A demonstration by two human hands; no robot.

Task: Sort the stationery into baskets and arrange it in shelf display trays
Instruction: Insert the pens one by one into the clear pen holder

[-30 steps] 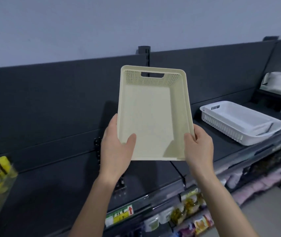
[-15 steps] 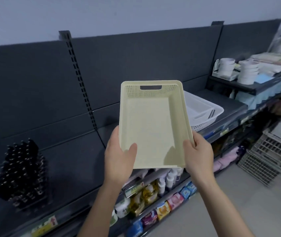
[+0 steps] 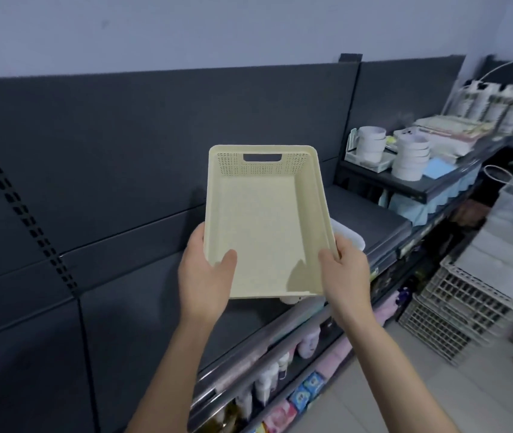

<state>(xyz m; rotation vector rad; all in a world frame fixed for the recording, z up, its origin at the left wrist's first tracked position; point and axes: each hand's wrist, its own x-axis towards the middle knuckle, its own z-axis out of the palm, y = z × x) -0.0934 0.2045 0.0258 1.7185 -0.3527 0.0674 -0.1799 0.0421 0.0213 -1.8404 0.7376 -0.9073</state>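
Since a moment ago the view has swung right along the dark shelving, and the cream basket [image 3: 264,226] now sits in front of the white basket [image 3: 350,240], which stood clear to its right earlier. Only a rounded white corner shows past the cream basket's right side, just beside the right hand [image 3: 347,273]. A small white sliver also peeks out under its near edge.

Both hands hold the cream basket in the air above the grey shelf [image 3: 373,214]. The left hand [image 3: 203,276] grips the near left corner, with its thumb lying inside on the basket floor and the other fingers wrapped beneath, out of sight. The right hand clamps the near right corner the same way.

Nothing lies inside the cream basket. Its long axis points straight away from the person, with the handle slot at the far end, and it tilts so that the far end is higher.

The white basket appears to lie below and slightly right of the fingers, so the right hand is nearer to it. Setting the cream basket down probably calls for lowering it beside or into the white one; which of these cannot be told.
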